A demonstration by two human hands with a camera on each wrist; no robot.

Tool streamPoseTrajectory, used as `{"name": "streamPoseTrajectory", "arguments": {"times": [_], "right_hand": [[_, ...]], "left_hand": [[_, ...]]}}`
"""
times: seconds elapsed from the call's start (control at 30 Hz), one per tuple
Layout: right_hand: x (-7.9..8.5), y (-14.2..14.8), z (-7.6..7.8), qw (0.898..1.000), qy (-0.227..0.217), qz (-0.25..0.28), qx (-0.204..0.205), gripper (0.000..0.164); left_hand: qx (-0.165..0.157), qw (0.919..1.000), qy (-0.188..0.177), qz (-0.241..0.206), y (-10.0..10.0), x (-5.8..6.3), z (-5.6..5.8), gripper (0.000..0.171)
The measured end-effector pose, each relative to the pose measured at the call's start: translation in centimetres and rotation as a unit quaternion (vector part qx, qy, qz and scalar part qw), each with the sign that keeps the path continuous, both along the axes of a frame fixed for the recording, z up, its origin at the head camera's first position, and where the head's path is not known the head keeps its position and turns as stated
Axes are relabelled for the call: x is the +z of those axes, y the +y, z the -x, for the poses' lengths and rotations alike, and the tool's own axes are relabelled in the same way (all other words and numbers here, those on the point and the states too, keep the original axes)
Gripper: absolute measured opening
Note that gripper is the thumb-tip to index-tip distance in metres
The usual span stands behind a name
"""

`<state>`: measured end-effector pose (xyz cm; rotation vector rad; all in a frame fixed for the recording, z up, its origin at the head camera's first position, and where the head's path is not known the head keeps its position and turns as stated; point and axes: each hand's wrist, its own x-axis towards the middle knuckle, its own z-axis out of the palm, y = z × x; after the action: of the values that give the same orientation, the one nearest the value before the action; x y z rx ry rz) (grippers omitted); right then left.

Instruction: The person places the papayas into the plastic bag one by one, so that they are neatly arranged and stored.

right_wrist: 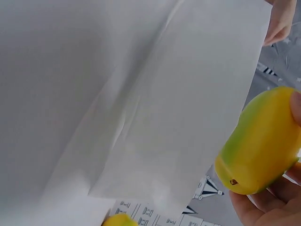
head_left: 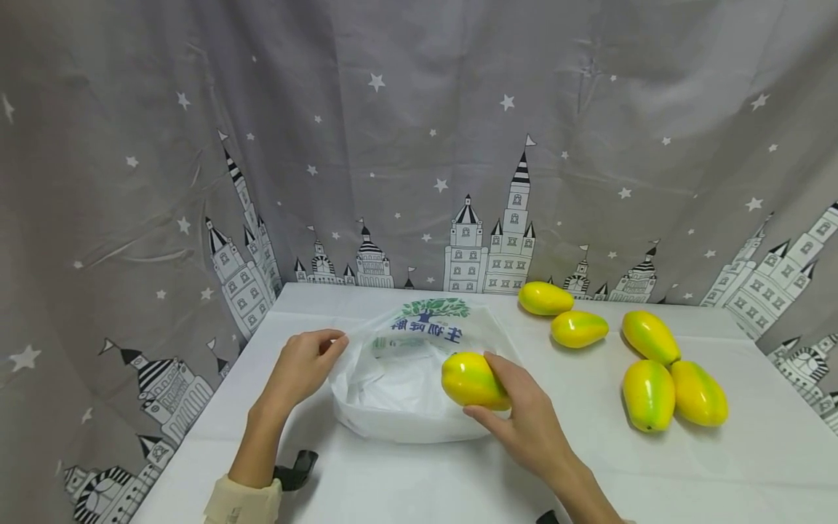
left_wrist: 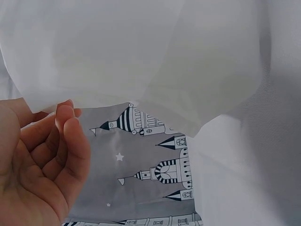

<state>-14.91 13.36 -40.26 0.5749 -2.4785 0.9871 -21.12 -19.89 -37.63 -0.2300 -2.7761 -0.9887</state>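
Note:
A white plastic bag [head_left: 419,429] with a green tree print lies on the table, its mouth spread toward me. My left hand [head_left: 302,365] is at the bag's left rim, pinching its edge between thumb and fingertips; the left wrist view shows the fingers [left_wrist: 70,136] curled at that edge. In my right hand [head_left: 529,411] is a yellow papaya [head_left: 474,380] streaked with green, held over the right side of the bag's mouth. The right wrist view shows this papaya [right_wrist: 263,141] beside the bag's wall [right_wrist: 188,103], gripped by thumb and fingers.
Several more papayas lie on the table to the right: two [head_left: 579,330] near the back edge and a cluster [head_left: 648,397] farther right. The white tabletop [head_left: 563,466] meets a grey curtain [head_left: 406,109] printed with castles and stars.

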Motion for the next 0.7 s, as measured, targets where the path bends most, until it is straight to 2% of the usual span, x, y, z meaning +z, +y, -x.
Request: {"name": "streamPoseTrajectory", "arguments": {"times": [0.3,0.4,0.57,0.7], "right_hand": [[0.3,-1.5,-0.3,1.000,-0.021,0.004,-0.013,0.074],[0.4,-1.7,-0.1,1.000,-0.010,0.002,-0.010,0.074],[0.6,-2.3,1.0,1.000,0.018,0.005,0.019,0.070],[0.8,-3.3,2.2,0.999,0.019,0.000,0.036,0.068]], "left_hand": [[-0.001,1.0000,0.002,-0.001,0.0,-0.1,-0.1,0.032],[0.003,1.0000,0.003,0.000,0.1,0.1,-0.1,0.032],[0.000,1.0000,0.002,-0.002,0.2,0.2,-0.1,0.032],[0.001,1.0000,0.000,-0.003,0.2,0.1,-0.1,0.032]]}}
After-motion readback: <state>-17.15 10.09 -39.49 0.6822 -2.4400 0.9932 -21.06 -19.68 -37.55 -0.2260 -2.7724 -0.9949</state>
